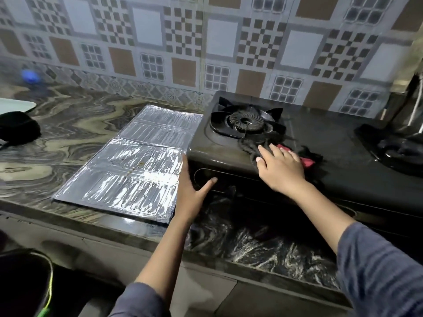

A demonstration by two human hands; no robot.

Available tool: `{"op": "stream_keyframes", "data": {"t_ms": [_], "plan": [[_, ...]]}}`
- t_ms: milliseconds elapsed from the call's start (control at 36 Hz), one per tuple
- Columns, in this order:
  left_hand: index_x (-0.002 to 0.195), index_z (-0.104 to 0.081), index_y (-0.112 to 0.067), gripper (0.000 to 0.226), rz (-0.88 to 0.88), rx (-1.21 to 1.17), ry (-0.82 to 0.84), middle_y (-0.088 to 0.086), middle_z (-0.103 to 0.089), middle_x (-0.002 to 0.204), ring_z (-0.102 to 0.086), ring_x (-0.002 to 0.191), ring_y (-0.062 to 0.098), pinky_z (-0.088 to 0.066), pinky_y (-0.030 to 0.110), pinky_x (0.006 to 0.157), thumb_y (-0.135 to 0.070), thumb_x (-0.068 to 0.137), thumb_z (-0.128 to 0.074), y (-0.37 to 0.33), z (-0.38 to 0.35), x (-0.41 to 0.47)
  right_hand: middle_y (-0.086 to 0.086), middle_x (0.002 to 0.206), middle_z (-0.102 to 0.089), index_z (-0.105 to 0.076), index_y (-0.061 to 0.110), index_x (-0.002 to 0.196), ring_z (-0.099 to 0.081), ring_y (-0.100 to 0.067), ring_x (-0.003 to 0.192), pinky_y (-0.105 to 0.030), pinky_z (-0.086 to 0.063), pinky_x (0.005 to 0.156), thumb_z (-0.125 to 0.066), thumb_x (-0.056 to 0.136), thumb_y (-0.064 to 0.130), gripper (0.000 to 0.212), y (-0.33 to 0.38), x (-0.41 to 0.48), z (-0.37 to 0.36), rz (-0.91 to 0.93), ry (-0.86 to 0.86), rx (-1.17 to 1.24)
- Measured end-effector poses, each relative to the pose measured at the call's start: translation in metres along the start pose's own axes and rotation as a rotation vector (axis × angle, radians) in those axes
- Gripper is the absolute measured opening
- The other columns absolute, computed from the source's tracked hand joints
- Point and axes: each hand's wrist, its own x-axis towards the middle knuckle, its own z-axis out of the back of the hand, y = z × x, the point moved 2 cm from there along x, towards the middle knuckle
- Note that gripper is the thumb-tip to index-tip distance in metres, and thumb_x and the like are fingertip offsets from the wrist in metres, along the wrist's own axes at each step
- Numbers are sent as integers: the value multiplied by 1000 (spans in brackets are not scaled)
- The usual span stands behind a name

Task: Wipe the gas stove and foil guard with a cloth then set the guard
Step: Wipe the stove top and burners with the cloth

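On the gas stove (332,145), the right hand (280,167) presses flat on the cloth (304,160). The left hand (191,191), spread, braces the stove's left corner, beside the foil guard (130,161) lying flat on the bench (68,138).

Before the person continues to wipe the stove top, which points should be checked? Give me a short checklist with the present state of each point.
1. Cloth lies under the right hand on the stove top: ok.
2. Left hand braces the stove at its front left corner: ok.
3. Near burner shows no flame: ok.
4. Far burner is off: cannot tell, it is too dark.
5. Foil guard lies flat on the counter, beside the stove and out of the wiping path: ok.
6. Foil guard is already clean: not ok, brownish specks show on the near panel.
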Motion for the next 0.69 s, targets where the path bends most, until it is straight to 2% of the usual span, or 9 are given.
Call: {"op": "stream_keyframes", "data": {"t_ms": [56,139,250,333,389,444,528,611,694], "plan": [[147,-7,-38,98,-8,-7,8,-16,-17,156,-19,141,-2,-23,34,119,-35,76,-74,1,2,1,-4,157,-19,-22,29,147,-16,-25,145,-39,-7,119,-23,97,42,51,12,1,-1,55,-6,0],[136,-9,-58,93,2,-22,7,-22,-26,151,-30,139,1,-38,47,109,-37,75,-75,5,6,2,-2,157,-21,-23,31,146,-17,-22,145,-38,-7,119,-25,97,43,51,32,5,-4,160,-26,-1],[145,-15,-43,91,19,-16,26,-19,-30,151,-42,135,18,-40,55,104,-45,75,-73,12,8,3,-1,156,-24,-25,31,145,-20,-19,144,-36,-10,119,-28,97,42,50,60,16,-6,268,-40,-1],[145,-15,-43,89,15,-19,22,-20,-32,150,-45,131,29,-46,44,102,-40,77,-73,16,9,3,0,156,-24,-26,30,145,-20,-18,144,-35,-10,119,-28,97,41,49,77,28,-4,316,-18,17],[143,-17,-46,87,20,-20,13,-18,-36,148,-50,125,30,-51,31,89,-37,77,-73,19,9,3,0,156,-23,-25,29,146,-19,-17,145,-35,-9,118,-27,98,41,50,88,35,-2,339,4,32],[142,-19,-47,85,34,-28,12,-17,-39,146,-52,124,23,-50,23,84,-35,78,-72,20,10,3,-1,156,-23,-25,28,146,-18,-17,145,-36,-8,119,-27,98,41,50,98,41,-2,357,20,43],[145,-22,-35,81,48,-73,16,-26,-35,141,-40,119,-22,-36,-3,84,-26,80,-71,19,12,2,-2,156,-22,-25,29,146,-17,-17,145,-37,-8,119,-26,97,43,51,112,50,-4,374,28,50],[146,-25,-29,80,66,-89,18,-21,-37,140,-38,115,-24,-32,-8,79,-24,81,-71,21,11,1,-4,156,-22,-25,30,146,-18,-20,145,-38,-8,119,-25,97,44,51,124,54,-6,381,30,50],[146,-25,-27,79,84,-101,13,-21,-36,139,-33,106,-36,-33,-8,76,-25,81,-70,24,11,0,-7,155,-24,-28,30,145,-22,-24,143,-40,-10,118,-27,97,44,50,131,54,-9,393,-18,38]]}}
